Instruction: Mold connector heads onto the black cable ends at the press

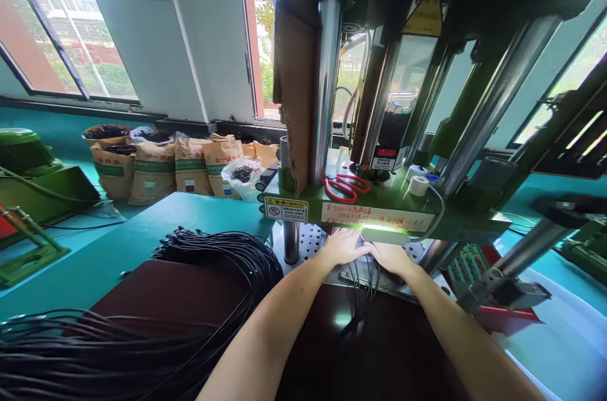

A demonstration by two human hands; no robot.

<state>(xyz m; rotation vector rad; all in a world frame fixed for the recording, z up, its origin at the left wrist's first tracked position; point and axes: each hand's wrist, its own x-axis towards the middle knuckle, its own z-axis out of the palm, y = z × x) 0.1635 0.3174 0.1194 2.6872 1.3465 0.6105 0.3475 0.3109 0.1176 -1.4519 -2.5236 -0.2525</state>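
Note:
Both hands reach under the green press's front beam, over a metal mould plate [348, 276]. My left hand [342, 245] lies back upward, its fingers pointing inward under the beam, and their tips are hidden. Beside it, my right hand [389, 257] sits below a small lit lamp [385, 236] that covers its fingers. The two thumbs come together in the middle. Several black cables [363, 300] run from beneath the hands toward me and hang over the dark tabletop. Whether the fingers grip the cable ends cannot be made out.
Big bundles of black cables [237, 249] lie on the left table. Red-handled scissors [347, 188] and white rolls [418, 185] rest on the press ledge. Steel columns [327, 91] flank the work area. Sacks [154, 173] stand along the wall; a pale bin [559, 331] is at right.

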